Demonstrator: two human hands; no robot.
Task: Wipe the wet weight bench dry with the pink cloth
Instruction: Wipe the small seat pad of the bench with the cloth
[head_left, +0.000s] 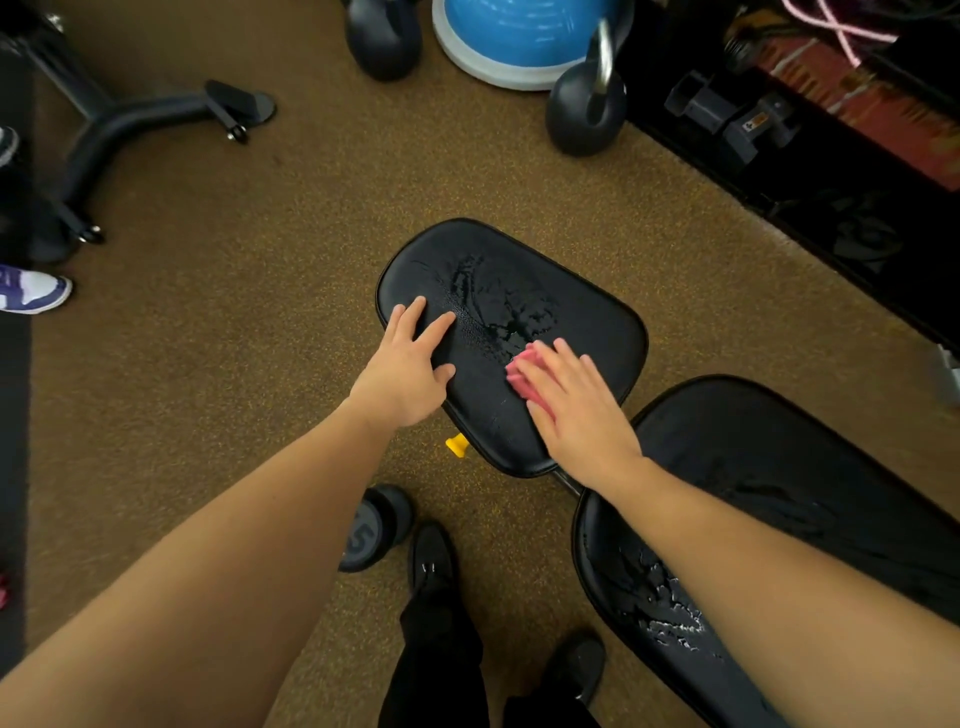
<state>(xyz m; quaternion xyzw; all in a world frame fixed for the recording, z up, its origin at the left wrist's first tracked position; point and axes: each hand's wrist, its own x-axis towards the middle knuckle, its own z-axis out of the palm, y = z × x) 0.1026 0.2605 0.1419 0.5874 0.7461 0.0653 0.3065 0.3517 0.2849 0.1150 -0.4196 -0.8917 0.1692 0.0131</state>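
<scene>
The black weight bench has a seat pad (587, 312) in the middle of the view and a back pad (779, 457) at the lower right. Water streaks glisten on the seat pad's centre and on the back pad's near end. My right hand (576, 410) presses the folded pink cloth (522, 373) flat on the seat pad, just below the wet patch, with straight fingers. Only the cloth's left edge shows from under the hand. My left hand (410, 369) rests flat on the seat pad's left edge, fingers spread.
A yellow knob (457, 445) sticks out under the seat. A dumbbell (376, 527) lies by my black shoes (431, 561). Kettlebells (587, 104) and a blue balance ball (519, 36) stand at the back. Another bench's base (119, 130) and someone's sneaker (31, 288) are at the left.
</scene>
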